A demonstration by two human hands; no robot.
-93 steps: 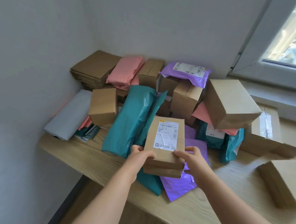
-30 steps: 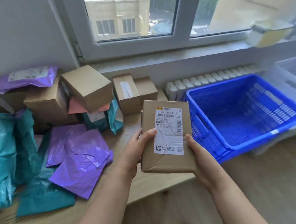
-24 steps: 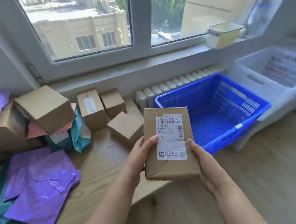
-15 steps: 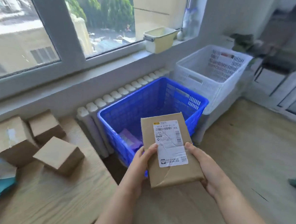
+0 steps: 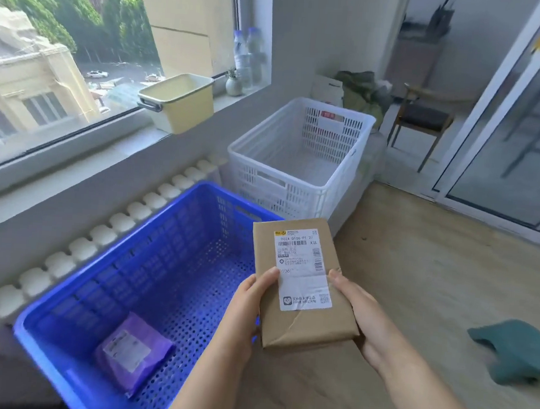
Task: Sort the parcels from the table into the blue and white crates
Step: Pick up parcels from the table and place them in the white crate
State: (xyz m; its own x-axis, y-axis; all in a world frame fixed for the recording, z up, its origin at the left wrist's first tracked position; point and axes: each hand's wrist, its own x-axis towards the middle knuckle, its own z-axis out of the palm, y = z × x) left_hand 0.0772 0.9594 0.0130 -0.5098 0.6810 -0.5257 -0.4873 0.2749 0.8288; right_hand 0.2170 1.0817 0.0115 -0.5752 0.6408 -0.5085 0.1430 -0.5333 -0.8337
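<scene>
Both hands hold a flat brown paper parcel (image 5: 299,321) with a white shipping label facing up. My left hand (image 5: 249,302) grips its left edge, thumb on top. My right hand (image 5: 360,316) grips its right edge. The parcel hangs above the near right rim of the blue crate (image 5: 74,286), partly over the floor. One purple mailer (image 5: 132,354) lies inside that crate. Behind it stands the white crate (image 5: 298,187), with nothing visible inside. The table and its pile are out of view.
A white radiator (image 5: 100,234) runs under the window behind the crates. A yellow tub (image 5: 179,105) and bottles sit on the sill. A teal object (image 5: 517,352) lies on the wooden floor at right. A chair (image 5: 425,119) and glass doors stand beyond.
I picked the brown parcel off the table pile with both hands and turned right. The table has left the view; the blue and white crates now lie ahead.
</scene>
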